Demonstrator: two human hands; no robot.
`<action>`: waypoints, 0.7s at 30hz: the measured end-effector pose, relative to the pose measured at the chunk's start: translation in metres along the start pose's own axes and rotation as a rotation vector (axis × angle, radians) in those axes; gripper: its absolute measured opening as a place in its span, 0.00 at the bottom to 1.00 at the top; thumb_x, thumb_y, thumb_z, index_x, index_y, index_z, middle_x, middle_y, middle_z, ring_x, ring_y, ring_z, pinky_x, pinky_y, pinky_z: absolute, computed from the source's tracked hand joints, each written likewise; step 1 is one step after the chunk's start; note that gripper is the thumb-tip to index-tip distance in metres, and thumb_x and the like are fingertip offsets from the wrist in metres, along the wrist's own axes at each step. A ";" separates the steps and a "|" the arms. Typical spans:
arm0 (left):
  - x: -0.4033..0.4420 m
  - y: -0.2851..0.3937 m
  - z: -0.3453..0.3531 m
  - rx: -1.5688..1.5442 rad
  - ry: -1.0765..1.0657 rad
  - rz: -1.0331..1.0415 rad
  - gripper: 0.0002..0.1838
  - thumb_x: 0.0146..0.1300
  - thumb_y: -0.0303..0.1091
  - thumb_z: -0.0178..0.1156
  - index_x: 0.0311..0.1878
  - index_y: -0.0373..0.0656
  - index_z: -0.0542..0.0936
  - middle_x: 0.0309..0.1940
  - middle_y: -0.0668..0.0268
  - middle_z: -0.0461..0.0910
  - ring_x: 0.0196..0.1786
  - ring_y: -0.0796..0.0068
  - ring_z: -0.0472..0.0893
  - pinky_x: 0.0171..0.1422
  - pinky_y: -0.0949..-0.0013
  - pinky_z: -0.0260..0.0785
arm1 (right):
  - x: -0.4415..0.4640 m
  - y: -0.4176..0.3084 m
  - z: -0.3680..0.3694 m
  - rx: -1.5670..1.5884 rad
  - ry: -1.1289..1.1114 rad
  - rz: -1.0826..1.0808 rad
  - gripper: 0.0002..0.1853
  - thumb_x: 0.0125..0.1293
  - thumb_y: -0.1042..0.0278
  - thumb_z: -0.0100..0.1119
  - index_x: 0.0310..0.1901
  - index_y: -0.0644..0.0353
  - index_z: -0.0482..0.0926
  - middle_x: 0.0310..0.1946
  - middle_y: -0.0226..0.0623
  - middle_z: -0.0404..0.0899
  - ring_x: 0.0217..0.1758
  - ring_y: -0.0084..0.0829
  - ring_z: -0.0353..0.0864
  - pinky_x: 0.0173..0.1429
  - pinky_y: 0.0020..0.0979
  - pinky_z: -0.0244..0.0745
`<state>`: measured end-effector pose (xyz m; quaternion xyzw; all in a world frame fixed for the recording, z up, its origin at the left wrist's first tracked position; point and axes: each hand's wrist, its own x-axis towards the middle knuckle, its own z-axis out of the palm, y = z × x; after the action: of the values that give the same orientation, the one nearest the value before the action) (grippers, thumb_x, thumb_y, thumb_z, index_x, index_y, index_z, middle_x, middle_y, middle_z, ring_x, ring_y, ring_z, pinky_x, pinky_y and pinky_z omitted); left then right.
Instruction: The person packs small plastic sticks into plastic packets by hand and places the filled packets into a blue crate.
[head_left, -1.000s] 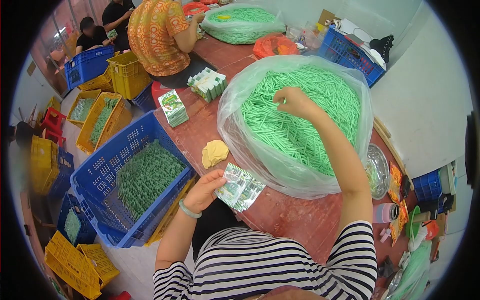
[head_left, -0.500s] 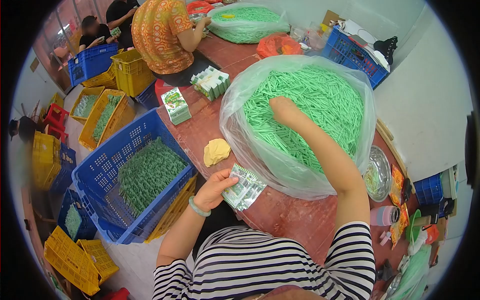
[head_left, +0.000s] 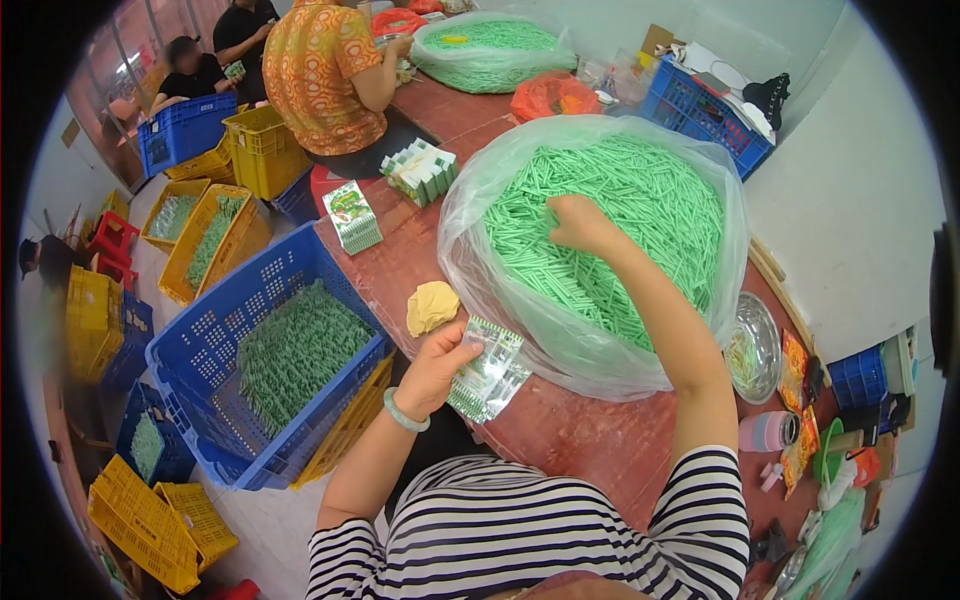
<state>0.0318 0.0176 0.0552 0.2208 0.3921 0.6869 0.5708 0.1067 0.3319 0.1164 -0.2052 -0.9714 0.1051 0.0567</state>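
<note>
Black and white stripes mark the shirt [head_left: 520,515] at the bottom of my view. Just beyond it, I see the left hand [head_left: 432,372], a pale bangle [head_left: 407,415] at its wrist, pinching printed green packets [head_left: 490,370] between thumb and fingers above the edge of the red table [head_left: 580,440]. To the left stands a blue crate [head_left: 270,278], partly filled with dense rows of green packs [head_left: 300,350]. A crumpled yellow cloth [head_left: 432,308] lies near the left hand. Over on the right I make out a pink bottle [head_left: 765,433] and a metal bowl [head_left: 772,330].

Farther forward, the right hand [head_left: 580,224] is over the heap of green sticks [head_left: 620,180] in a large clear bag [head_left: 468,260]; its fingers are curled in, and from here I can't tell whether they hold a stick. Left of that bag sit two stacks of packets [head_left: 350,218]. Past them, a person in an orange patterned shirt [head_left: 320,80] sits at the table, near a red plastic bag [head_left: 550,92] and a second bag of sticks [head_left: 490,45]. Two people in black [head_left: 190,72] are farthest off.
</note>
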 end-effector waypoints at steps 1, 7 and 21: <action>0.001 0.003 0.002 -0.014 0.001 0.001 0.11 0.69 0.26 0.55 0.52 0.36 0.78 0.45 0.66 0.83 0.44 0.81 0.82 0.51 0.74 0.74 | -0.002 0.009 -0.002 0.100 0.029 -0.002 0.10 0.49 0.75 0.62 0.35 0.65 0.80 0.30 0.50 0.81 0.36 0.47 0.82 0.41 0.43 0.75; 0.020 0.020 0.015 -0.026 -0.002 0.046 0.10 0.69 0.25 0.56 0.51 0.35 0.77 0.43 0.64 0.83 0.43 0.80 0.82 0.47 0.75 0.76 | -0.037 0.025 -0.022 0.647 -0.013 0.226 0.08 0.56 0.69 0.65 0.35 0.64 0.81 0.20 0.33 0.75 0.22 0.24 0.74 0.29 0.30 0.68; 0.088 0.037 0.062 0.166 -0.049 0.190 0.07 0.66 0.26 0.61 0.46 0.37 0.79 0.40 0.68 0.83 0.41 0.84 0.80 0.46 0.77 0.73 | -0.097 0.034 -0.024 0.718 0.154 0.225 0.07 0.57 0.70 0.65 0.37 0.58 0.82 0.19 0.26 0.71 0.21 0.18 0.68 0.27 0.26 0.63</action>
<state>0.0335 0.1176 0.1089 0.3204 0.4108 0.6973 0.4924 0.2113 0.3267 0.1252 -0.2848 -0.8372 0.4283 0.1860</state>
